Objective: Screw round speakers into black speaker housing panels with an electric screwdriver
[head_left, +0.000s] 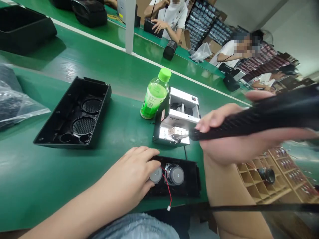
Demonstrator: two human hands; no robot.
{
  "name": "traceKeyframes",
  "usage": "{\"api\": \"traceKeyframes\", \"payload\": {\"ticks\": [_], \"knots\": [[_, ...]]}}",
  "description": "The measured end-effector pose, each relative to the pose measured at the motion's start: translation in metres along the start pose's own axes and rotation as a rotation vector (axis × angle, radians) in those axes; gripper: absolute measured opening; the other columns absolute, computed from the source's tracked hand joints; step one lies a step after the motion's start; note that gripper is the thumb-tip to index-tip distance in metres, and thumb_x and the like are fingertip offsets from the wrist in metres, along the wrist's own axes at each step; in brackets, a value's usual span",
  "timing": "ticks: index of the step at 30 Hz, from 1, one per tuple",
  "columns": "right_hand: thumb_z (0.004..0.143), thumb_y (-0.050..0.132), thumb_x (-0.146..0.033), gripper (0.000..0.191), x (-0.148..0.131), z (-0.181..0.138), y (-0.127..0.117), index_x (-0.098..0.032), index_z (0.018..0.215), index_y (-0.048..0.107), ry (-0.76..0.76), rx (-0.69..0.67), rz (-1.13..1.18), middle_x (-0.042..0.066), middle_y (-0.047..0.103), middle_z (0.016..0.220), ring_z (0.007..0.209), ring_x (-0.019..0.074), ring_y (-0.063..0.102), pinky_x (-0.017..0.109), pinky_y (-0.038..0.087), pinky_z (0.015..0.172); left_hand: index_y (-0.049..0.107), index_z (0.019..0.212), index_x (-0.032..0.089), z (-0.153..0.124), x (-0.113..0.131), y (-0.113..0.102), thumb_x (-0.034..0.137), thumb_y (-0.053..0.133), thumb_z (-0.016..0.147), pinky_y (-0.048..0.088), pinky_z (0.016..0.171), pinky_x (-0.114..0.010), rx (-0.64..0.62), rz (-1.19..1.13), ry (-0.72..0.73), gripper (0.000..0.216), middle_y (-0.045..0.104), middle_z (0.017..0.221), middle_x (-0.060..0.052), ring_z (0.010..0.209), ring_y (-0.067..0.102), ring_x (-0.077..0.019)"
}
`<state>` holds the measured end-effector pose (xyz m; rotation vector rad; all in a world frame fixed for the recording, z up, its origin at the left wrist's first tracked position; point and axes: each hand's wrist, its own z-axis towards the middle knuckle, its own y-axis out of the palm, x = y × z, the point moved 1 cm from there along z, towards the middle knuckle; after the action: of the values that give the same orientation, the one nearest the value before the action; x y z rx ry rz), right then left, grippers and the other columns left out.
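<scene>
My right hand (228, 151) is wrapped around a black electric screwdriver (254, 116), held nearly level. The screwdriver's tip points left, at the lit pick-up spot of a white and black screw feeder (183, 114). Nearer to me lies a black speaker housing panel (191, 187) with two round speaker drivers in it. My left hand (136, 169) has its fingers curled around the left speaker driver (156, 175), partly covering it. Beside that, the right speaker driver (176, 175) is uncovered. A red wire (169, 192) with a white connector hangs over the panel's near edge.
An open black speaker housing (62, 116) with two mesh grilles lies at left, near a clear plastic bag (17, 103). A green-capped bottle (156, 94) stands against the feeder. Wooden divided trays (266, 186) are at right. Co-workers (171, 20) sit across the bench.
</scene>
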<state>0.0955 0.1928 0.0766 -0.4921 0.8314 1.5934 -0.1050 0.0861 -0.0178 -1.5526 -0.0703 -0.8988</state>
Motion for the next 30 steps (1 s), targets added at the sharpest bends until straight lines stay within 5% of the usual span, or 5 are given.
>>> {"api": "traceKeyframes", "payload": {"ticks": [4,11,19,24,30], "knots": [[0.096,0.058,-0.078,0.056,0.032,-0.004,0.012,-0.026,0.112,0.070,0.060,-0.077,-0.011,-0.005,0.055,0.056,0.038,0.0162,0.052,0.029,0.038,0.035,0.069,0.143,0.029,-0.016,0.000,0.009,0.031,0.069,0.102,0.055,0.120,-0.062,0.195,-0.090,-0.016,0.041,0.058,0.164,-0.012,0.148,0.059,-0.0373],[0.094,0.055,-0.083,0.063,0.025,-0.006,-0.002,-0.029,0.123,0.072,0.176,-0.030,0.000,-0.005,0.058,0.055,0.035,0.0168,0.049,0.030,0.037,0.032,0.006,0.178,0.035,-0.061,-0.014,0.043,0.054,0.093,0.080,0.053,0.124,-0.066,0.267,-0.212,-0.286,0.132,0.037,0.180,-0.016,0.159,0.047,-0.0459],[0.091,0.063,-0.080,0.054,-0.033,-0.030,0.020,-0.031,0.107,0.080,0.331,-0.044,-0.082,-0.005,0.059,0.053,0.039,0.0146,0.053,0.034,0.051,0.046,0.014,0.176,0.035,-0.061,-0.023,0.059,0.051,0.093,0.080,0.048,0.127,-0.068,0.269,-0.277,-0.280,0.125,0.043,0.177,-0.017,0.158,0.048,-0.0462],[0.094,0.051,-0.086,0.061,-0.028,-0.045,0.041,-0.035,0.109,0.081,0.407,0.005,0.044,-0.004,0.060,0.051,0.036,0.0153,0.051,0.032,0.047,0.041,0.011,0.176,0.037,-0.064,-0.024,0.059,0.069,0.091,0.079,0.043,0.131,-0.066,0.259,-0.352,-0.253,0.130,0.038,0.179,-0.018,0.162,0.043,-0.0450],[0.092,0.064,-0.078,0.047,-0.029,-0.048,0.036,-0.038,0.112,0.080,0.441,-0.162,0.030,-0.004,0.067,0.058,0.039,0.0167,0.056,0.035,0.053,0.047,0.016,0.176,0.038,-0.065,-0.022,0.056,0.071,0.083,0.087,0.039,0.134,-0.062,0.316,-0.414,-0.211,0.116,0.039,0.179,-0.014,0.165,0.040,-0.0398]]}}
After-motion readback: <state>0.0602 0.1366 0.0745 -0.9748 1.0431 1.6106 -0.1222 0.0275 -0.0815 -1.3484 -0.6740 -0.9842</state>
